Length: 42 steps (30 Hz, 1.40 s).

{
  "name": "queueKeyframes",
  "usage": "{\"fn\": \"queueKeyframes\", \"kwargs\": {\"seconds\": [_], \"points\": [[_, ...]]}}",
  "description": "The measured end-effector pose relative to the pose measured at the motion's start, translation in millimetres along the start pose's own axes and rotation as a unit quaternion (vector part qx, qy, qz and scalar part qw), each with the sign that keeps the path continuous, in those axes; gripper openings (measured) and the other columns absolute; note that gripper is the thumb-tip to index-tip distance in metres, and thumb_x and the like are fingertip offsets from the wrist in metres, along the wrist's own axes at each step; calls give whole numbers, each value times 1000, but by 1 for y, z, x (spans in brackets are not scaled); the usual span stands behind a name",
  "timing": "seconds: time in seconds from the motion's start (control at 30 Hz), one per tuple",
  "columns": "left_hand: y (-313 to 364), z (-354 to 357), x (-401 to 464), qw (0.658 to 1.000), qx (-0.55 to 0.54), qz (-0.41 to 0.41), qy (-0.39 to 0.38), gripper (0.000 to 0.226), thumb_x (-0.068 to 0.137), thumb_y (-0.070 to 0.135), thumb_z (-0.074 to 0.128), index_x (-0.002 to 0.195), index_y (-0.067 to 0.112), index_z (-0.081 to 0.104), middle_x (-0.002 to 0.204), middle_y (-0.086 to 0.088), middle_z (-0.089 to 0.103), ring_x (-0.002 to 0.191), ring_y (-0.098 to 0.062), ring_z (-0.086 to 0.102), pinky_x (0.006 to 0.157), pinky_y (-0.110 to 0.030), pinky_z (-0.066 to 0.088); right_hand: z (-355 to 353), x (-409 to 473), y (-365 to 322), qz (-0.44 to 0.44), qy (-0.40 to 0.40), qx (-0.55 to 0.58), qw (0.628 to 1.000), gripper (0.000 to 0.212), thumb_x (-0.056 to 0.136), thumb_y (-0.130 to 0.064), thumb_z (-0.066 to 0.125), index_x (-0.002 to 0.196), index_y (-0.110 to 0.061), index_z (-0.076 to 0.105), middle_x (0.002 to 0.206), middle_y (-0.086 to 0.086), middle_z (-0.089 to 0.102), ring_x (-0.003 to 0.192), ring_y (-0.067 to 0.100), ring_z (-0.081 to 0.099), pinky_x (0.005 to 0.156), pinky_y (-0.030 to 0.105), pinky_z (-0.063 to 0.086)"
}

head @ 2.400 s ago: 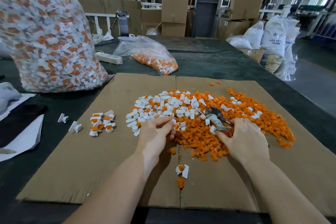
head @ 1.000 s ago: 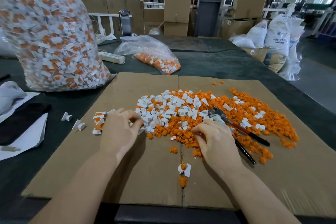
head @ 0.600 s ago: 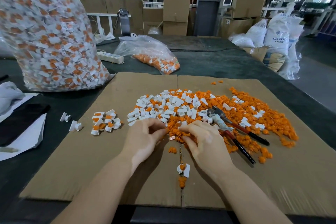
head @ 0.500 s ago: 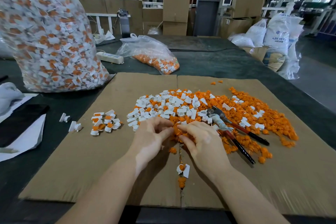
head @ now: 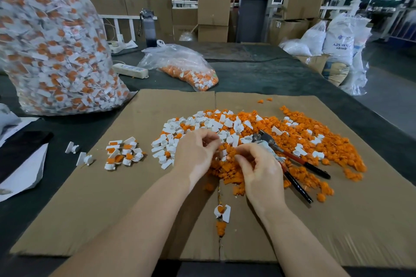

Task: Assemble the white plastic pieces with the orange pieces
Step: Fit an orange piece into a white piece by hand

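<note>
On bare cardboard (head: 112, 209) nearest me lies one assembled piece (head: 222, 212); my left hand (head: 195, 155) and right hand (head: 258, 168) pinch small parts at the orange-white heap (head: 292, 141), two bags beyond.

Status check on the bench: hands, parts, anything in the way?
Left hand and right hand fingers curled at the mixed pile, pinched contents unclear. Small assembled batch lies left. Pliers lie beside right hand.
</note>
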State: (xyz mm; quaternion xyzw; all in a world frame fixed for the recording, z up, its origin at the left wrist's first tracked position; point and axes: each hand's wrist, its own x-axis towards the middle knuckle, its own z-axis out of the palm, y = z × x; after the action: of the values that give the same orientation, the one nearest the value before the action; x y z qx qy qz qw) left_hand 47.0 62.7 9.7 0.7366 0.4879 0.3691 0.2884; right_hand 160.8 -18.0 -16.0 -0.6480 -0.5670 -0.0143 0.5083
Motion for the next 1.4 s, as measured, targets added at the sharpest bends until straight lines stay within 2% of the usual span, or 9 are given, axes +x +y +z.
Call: {"fn": "queueKeyframes", "kwargs": {"seconds": [0.13, 0.27, 0.37, 0.53, 0.67, 0.77, 0.9, 1.23, 1.4], "points": [[-2, 10, 21, 989, 137, 42, 23, 24, 94, 25, 54, 115, 23, 67, 100, 0, 52, 102, -17, 47, 79, -20, 30, 3, 0, 1, -26, 33, -38, 998, 14, 84, -6, 64, 97, -9, 70, 90, 2, 67, 89, 14, 60, 82, 32, 52], [-7, 17, 31, 978, 199, 58, -12, 24, 93, 28, 57, 114, 26, 67, 103, -1, 47, 109, -20, 41, 85, -26, 32, 5, -1, 2, -41, 46, -58, 996, 17, 83, -6, 65, 99, -8, 71, 90, 4, 69, 89, 19, 63, 83, 37, 52], [-8, 17, 30, 986, 156, 48, 1, 14, 86, 27, 66, 99, 21, 70, 94, 6, 41, 104, -16, 41, 82, -22, 30, 6, -1, 2, -26, 48, -60, 997, 13, 82, -8, 67, 94, -9, 71, 87, 2, 69, 86, 15, 63, 81, 36, 51], [-5, 7, 12, 999, 34, 33, 3, 9, 85, 25, 68, 82, 24, 59, 77, 14, 54, 73, -4, 49, 61, -10, 34, 7, -1, 4, -16, 39, -65, 997, 4, 82, -13, 69, 86, -12, 69, 81, -2, 67, 79, 10, 59, 82, 29, 40], [-9, 6, -12, 997, -73, -8, -7, 13, 89, 22, 62, 102, 23, 65, 84, 10, 62, 79, -2, 55, 66, -7, 40, 6, -2, 3, -16, 35, -69, 997, 4, 82, -16, 70, 83, -12, 68, 77, -4, 65, 76, 7, 57, 84, 29, 37], [-12, 7, -24, 990, -137, -44, -9, 7, 89, 23, 62, 93, 28, 64, 86, 8, 65, 84, -7, 62, 75, -21, 49, 5, -2, 3, -29, 26, -71, 997, 5, 82, -16, 71, 80, -12, 67, 74, -4, 65, 73, 8, 57, 81, 29, 37], [-14, 10, -33, 987, -155, -44, 7, 7, 88, 23, 63, 87, 30, 62, 83, 5, 67, 81, -11, 64, 79, -35, 54, 6, -3, 3, -42, 2, -67, 997, 4, 84, -17, 68, 81, -14, 68, 75, -5, 66, 73, 10, 59, 79, 27, 33], [-15, 10, -37, 983, -173, -59, -6, 9, 87, 19, 65, 84, 27, 63, 72, 4, 69, 67, -6, 66, 73, -35, 57, 10, -4, 3, -90, 8, -140, 986, 21, 79, -14, 74, 65, -12, 58, 57, -4, 54, 54, 15, 50, 65, 32, 39], [-18, 11, -38, 986, -156, -49, -12, 10, 88, 18, 63, 84, 27, 62, 70, 5, 67, 65, -2, 65, 67, -24, 54, 10, -4, 3, -106, 4, -152, 983, 25, 77, -11, 75, 62, -12, 54, 55, -4, 50, 53, 14, 48, 66, 29, 36]]}}
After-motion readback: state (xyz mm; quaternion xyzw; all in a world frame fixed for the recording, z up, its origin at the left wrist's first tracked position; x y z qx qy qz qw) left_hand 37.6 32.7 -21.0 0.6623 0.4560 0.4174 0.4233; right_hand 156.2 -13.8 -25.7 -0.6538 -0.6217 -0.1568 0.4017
